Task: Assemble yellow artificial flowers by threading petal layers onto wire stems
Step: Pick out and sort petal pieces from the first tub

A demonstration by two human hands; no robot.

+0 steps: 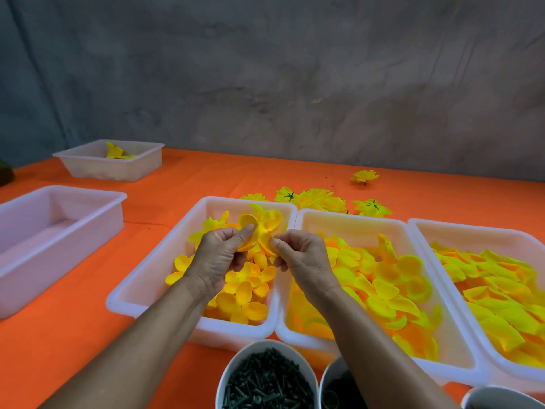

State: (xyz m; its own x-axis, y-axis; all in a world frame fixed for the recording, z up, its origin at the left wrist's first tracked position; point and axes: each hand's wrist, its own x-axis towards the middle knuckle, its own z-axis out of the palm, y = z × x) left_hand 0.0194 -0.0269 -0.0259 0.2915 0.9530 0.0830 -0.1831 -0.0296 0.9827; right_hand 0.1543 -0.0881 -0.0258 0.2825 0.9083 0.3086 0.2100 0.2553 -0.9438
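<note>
Pinching one yellow, cupped petal layer [261, 228] above the nearest of five white trays [147, 290], both hands' fingers curled on it: left hand [219, 255], right hand [300, 258]. Two bowls [236, 361] sat nearer.

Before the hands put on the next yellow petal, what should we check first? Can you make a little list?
1. Left hand holds the petal piece: ok.
2. Right hand pinches it too: ok.
3. More petals in the tray below the hands: ok.
4. Green stem parts in the bowl nearby: ok.
5. A stem already through the petals: cannot tell, fingers hide it.
6. Finished flowers lie clear behind the trays: ok.
</note>
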